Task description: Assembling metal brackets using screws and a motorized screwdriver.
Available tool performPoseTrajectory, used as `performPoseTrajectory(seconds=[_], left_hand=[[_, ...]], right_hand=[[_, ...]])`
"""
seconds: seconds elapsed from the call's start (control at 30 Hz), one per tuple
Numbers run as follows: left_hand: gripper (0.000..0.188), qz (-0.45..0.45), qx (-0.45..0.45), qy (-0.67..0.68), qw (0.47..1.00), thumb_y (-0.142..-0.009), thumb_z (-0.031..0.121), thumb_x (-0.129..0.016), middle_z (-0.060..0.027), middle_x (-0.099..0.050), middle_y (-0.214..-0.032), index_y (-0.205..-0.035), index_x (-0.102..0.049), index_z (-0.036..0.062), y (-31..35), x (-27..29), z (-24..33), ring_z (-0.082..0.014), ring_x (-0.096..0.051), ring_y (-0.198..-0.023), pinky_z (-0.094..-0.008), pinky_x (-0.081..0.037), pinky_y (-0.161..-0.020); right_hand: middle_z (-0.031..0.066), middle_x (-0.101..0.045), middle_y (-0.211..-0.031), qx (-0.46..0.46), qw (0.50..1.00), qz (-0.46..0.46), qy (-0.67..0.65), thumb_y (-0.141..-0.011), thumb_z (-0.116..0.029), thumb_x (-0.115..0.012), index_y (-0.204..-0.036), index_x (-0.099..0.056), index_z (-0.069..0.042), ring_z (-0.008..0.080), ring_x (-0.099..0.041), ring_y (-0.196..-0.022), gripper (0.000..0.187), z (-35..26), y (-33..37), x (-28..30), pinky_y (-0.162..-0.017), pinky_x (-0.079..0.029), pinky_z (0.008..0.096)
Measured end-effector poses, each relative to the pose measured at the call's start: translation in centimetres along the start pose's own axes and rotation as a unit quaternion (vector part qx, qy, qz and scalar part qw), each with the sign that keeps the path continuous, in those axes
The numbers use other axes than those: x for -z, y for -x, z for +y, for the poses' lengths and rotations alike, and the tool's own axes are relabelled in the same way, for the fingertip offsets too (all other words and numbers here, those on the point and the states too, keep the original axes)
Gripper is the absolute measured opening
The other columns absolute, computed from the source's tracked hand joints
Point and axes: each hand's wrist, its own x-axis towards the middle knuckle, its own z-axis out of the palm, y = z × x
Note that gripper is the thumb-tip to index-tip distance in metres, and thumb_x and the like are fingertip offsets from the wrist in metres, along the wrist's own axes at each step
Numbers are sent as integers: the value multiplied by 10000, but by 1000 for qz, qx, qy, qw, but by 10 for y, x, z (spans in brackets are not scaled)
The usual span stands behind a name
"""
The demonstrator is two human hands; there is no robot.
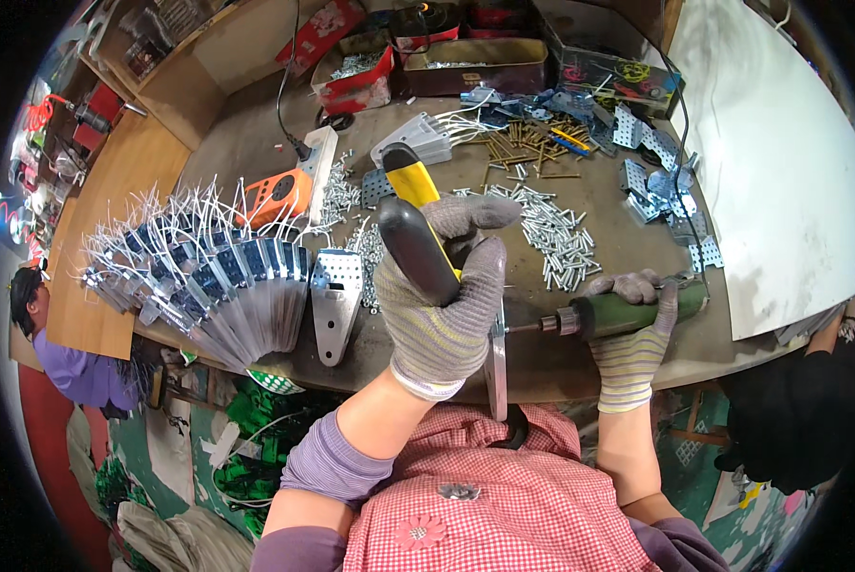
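Note:
My left hand (442, 329), in a grey striped glove, is closed round pliers with black-and-yellow handles (416, 224); the fist hides their jaws. Just below that fist a narrow flat metal piece (497, 377) shows edge-on; what grips it is hidden. My right hand (629, 343), gloved alike, wraps round a green electric screwdriver (608, 315) lying level. Its bit points left and reaches the metal piece. Left of my left hand lies a perforated metal bracket (336, 305), beside a fanned stack of brackets with white wires (227, 286).
Loose screws (556, 234), brass-coloured bolts (532, 143) and small perforated metal parts (642, 186) cover the bench's far right. Red tins (356, 81) stand at the back. An orange device (277, 197) sits beside a white power strip (320, 172). Another person (74, 348) is at far left.

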Motion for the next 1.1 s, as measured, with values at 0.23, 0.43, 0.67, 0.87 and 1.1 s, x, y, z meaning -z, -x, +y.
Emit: performPoseTrajectory(seconds=[0.23, 0.43, 0.67, 0.87, 1.1], left_hand=[[292, -15, -19, -42, 999, -814, -51, -565, -39, -651, -965, -1091, -638, 8, -2, 10, -9, -47, -523, -706, -200, -441, -657], [454, -86, -48, -92, 991, -787, -55, -524, -8, -571, -831, -1230, -587, 22, -2, 19, -11, -72, -501, -687, -194, -427, -665], [514, -96, -42, -137, 985, -792, -51, -513, -17, -531, -842, -1299, -525, 39, -6, 30, -6, -111, -533, -786, -244, -456, -745], [278, -41, -40, -435, 899, -796, 119, -648, -158, -610, -967, -1054, -640, 18, -60, 53, -24, -291, -612, -859, -363, -491, -775], [325, -233, -47, -601, 763, -713, 171, -739, -222, -619, -983, -1005, -691, 40, -84, 68, -75, -373, -601, -945, -405, -480, -876]], right_hand=[[-67, -381, -746, 38, 997, 19, 67, -902, -312, -623, -1063, -553, -147, 100, -425, -719, 241, 1, 1, 2, -913, -394, 391], [-65, -393, -752, 65, 989, 29, 130, -916, -372, -603, -1210, -554, -154, 95, -440, -721, 369, 0, 0, 6, -894, -409, 391], [-61, -340, -737, 55, 995, 35, 73, -889, -360, -641, -1186, -552, -157, 113, -391, -711, 370, -2, -2, 6, -874, -422, 413], [-73, -343, -735, 58, 991, 28, 116, -872, -354, -666, -1167, -562, -158, 99, -394, -717, 369, 3, 1, 2, -914, -395, 389], [-62, -363, -751, 44, 997, 26, 66, -868, -382, -664, -1200, -531, -172, 114, -409, -732, 415, 0, 1, 7, -892, -415, 413]])
